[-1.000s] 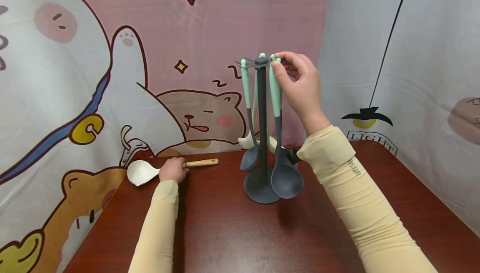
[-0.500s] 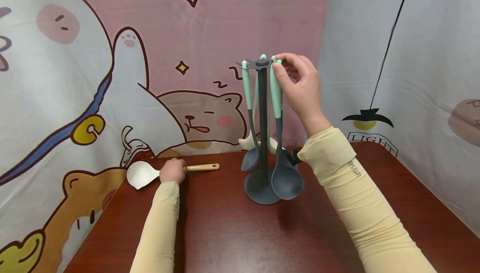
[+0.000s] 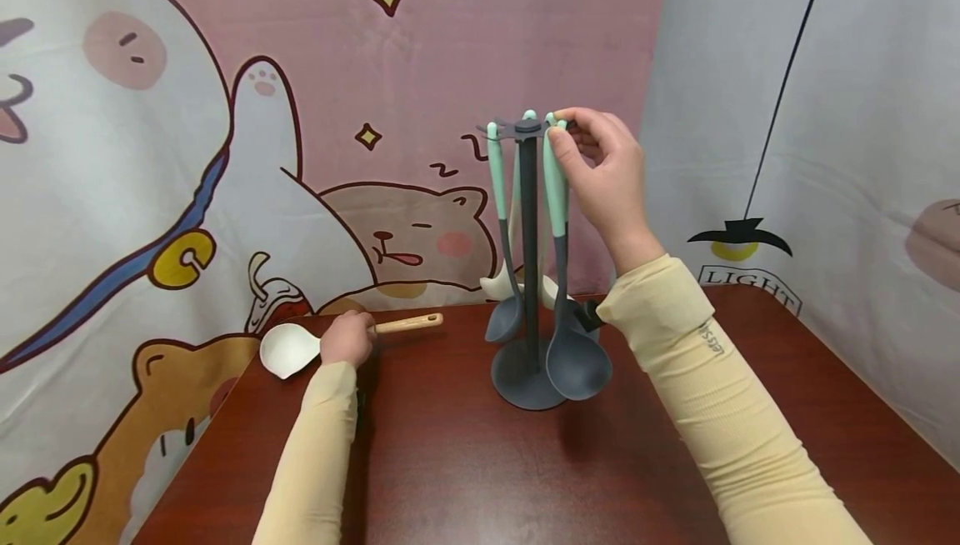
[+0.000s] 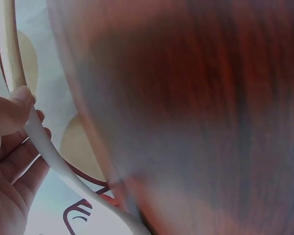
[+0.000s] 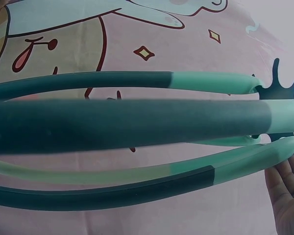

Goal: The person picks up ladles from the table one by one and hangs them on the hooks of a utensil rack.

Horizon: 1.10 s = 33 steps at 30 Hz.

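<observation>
At the left back edge of the table, my left hand (image 3: pixel 347 339) grips a white ladle (image 3: pixel 288 350) around its neck, just below the wooden handle. The left wrist view shows thumb and fingers around the ladle's pale neck (image 4: pixel 59 169). My right hand (image 3: pixel 606 178) is raised to the top of a dark utensil stand (image 3: pixel 529 220), pinching the mint-green handle end of a grey ladle (image 3: pixel 579 366) at the hooks. In the right wrist view, this hand (image 5: pixel 286 188) is partly cut off beside the stand's hooked top (image 5: pixel 277 93).
Several other mint-handled utensils hang on the stand, including a smaller grey spoon (image 3: pixel 505 319) at the left and cream-coloured ones behind. The stand's round base (image 3: pixel 517 387) rests on the reddish-brown table (image 3: pixel 450 462). A cartoon-printed cloth (image 3: pixel 450 45) hangs close behind the table.
The white ladle's wooden handle end dips slightly, then rises again in my left hand. My right hand keeps its place at the hooks. The whole view shifts a little.
</observation>
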Each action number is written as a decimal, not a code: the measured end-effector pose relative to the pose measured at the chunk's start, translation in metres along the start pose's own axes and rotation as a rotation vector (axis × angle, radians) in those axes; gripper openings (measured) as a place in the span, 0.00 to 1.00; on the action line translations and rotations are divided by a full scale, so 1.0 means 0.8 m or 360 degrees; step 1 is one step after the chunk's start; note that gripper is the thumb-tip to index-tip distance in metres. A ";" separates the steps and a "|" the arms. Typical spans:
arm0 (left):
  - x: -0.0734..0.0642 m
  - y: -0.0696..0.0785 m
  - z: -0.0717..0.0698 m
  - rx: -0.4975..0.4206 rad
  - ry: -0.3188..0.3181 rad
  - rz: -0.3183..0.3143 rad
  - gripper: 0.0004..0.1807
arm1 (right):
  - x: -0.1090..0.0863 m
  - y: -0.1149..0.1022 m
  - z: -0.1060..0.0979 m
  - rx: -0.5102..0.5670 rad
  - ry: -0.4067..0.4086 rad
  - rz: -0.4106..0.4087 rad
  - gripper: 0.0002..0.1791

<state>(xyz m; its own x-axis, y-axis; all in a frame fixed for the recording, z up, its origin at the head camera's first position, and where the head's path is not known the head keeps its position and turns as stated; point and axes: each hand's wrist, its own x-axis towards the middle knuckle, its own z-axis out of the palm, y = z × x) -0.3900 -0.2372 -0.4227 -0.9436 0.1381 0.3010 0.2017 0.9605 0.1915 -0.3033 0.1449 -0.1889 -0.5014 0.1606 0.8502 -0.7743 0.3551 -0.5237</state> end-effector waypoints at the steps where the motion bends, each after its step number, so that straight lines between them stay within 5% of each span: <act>1: 0.000 0.001 -0.001 -0.0005 0.0014 0.0013 0.04 | 0.000 0.001 0.000 -0.0005 0.0001 0.0001 0.15; 11: 0.005 0.006 -0.004 -0.0088 0.0120 0.0065 0.07 | 0.001 0.001 0.000 -0.0021 0.0009 0.0012 0.15; 21: 0.007 0.024 -0.011 -0.0305 0.0347 0.0214 0.07 | 0.002 0.004 0.001 0.0001 0.0023 0.0018 0.15; 33: 0.009 0.052 -0.021 -0.0468 0.0364 0.0240 0.06 | 0.003 0.009 0.002 -0.0013 0.0017 0.0033 0.15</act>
<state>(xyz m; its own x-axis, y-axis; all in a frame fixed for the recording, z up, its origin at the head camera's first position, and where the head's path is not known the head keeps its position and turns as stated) -0.3836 -0.2002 -0.3968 -0.8217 0.1830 0.5398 0.4312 0.8190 0.3786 -0.3108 0.1463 -0.1908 -0.5132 0.1777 0.8397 -0.7606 0.3591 -0.5409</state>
